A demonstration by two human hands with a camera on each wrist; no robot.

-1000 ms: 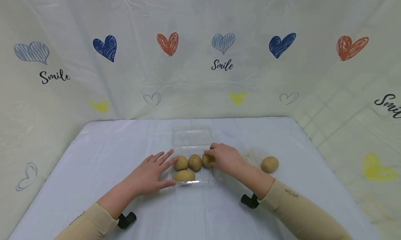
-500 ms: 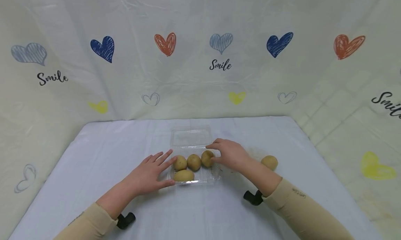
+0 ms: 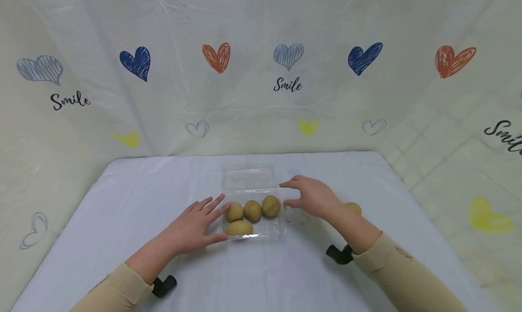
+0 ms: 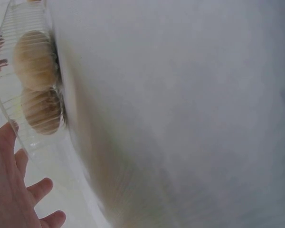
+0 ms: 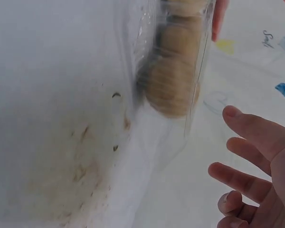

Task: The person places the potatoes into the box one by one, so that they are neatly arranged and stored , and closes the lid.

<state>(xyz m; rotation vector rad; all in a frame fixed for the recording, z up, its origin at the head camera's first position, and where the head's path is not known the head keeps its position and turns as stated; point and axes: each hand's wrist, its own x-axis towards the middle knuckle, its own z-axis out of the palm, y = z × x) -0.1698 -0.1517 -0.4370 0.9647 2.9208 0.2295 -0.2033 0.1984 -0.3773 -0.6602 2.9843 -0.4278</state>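
A clear plastic clamshell container (image 3: 267, 236) lies on the table with its lid (image 3: 248, 177) folded back. Inside it, a back row holds a left potato (image 3: 234, 211), a middle potato (image 3: 253, 211) and a right potato (image 3: 271, 206); an oblong potato (image 3: 239, 228) lies in front. With fingers spread, my left hand (image 3: 191, 228) touches the container's left side. My right hand (image 3: 313, 196) hovers just right of the container, holding nothing, thumb and fingers apart. Behind the right forearm another potato (image 3: 354, 207) is mostly hidden on the table.
Brown dirt crumbs (image 5: 80, 173) are scattered on the white tablecloth (image 3: 261, 276) right of the container. A pale backdrop with printed hearts hangs behind the table. Black wrist mounts (image 3: 164, 286) stick out at both sleeves.
My right hand has let go of the right potato in the container and moved off to the right, its fingers parting. The left hand has stayed at the container's left side.
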